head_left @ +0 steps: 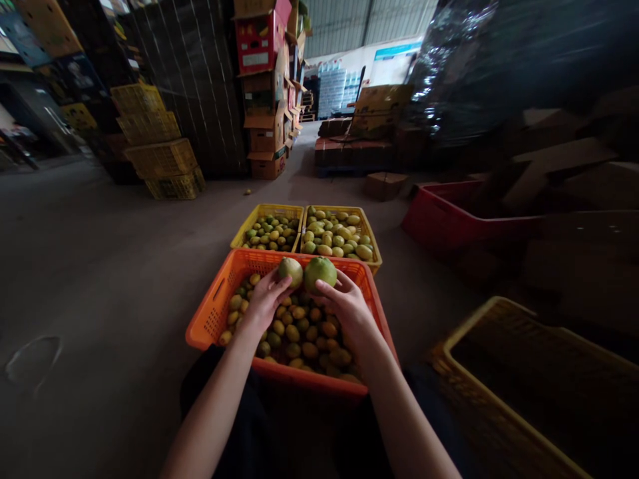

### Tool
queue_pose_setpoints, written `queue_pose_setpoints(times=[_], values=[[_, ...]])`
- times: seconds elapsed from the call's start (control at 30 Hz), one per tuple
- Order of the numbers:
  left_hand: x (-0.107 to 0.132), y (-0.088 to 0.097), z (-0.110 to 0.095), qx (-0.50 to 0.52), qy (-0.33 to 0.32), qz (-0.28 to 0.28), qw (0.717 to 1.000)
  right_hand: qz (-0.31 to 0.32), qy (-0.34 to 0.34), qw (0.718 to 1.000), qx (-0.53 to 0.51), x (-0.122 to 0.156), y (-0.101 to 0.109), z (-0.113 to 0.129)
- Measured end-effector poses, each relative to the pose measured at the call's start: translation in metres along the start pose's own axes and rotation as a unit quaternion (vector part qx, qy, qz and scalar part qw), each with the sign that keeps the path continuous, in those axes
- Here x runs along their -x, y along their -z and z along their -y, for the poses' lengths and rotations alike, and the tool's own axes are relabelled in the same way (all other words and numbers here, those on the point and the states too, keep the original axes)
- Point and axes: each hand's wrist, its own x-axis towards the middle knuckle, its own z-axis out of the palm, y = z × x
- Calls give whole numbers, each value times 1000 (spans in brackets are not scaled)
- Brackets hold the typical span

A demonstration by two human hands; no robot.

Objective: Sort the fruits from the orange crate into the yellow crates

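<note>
Head view, and you've got both hands loaded: your left hand (267,301) is wrapped round a paler green fruit (290,270), your right hand (350,305) clasps a bigger, greener fruit (321,271) just beside it, the pair held up over the orange basket (204,327), where smaller fruits (293,350) lie heaped; beyond its far rim, two filled yellow crates (374,250) sit side by side on the floor (124,266)

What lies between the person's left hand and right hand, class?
The head view shows a smaller, paler fruit held in the left hand, beside a larger green fruit held in the right hand.
</note>
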Motion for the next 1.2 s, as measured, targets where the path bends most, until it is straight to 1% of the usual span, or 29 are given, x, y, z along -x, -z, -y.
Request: queue_pose_setpoints(times=[0.1, 0.2, 0.43, 0.53, 0.73, 1.0, 1.2], values=[[1, 0, 0, 2, 7, 4, 1000, -1, -14, 1000, 19, -2, 1, -2], [0, 3, 0, 31, 12, 1, 999, 6, -18, 1000, 8, -4, 3, -2], [-1, 8, -1, 100, 35, -30, 994, 62, -7, 998, -24, -4, 9, 6], [0, 6, -3, 109, 36, -44, 992, 73, -13, 997, -34, -4, 12, 8], [0, 4, -8, 106, 18, -48, 993, 68, -34, 995, -61, -6, 15, 8], [1, 2, -5, 84, 13, -53, 995, 58, -45, 995, -68, -8, 14, 6], [1, 0, -1, 57, 24, -19, 998, 47, -34, 998, -27, -2, 7, 6]])
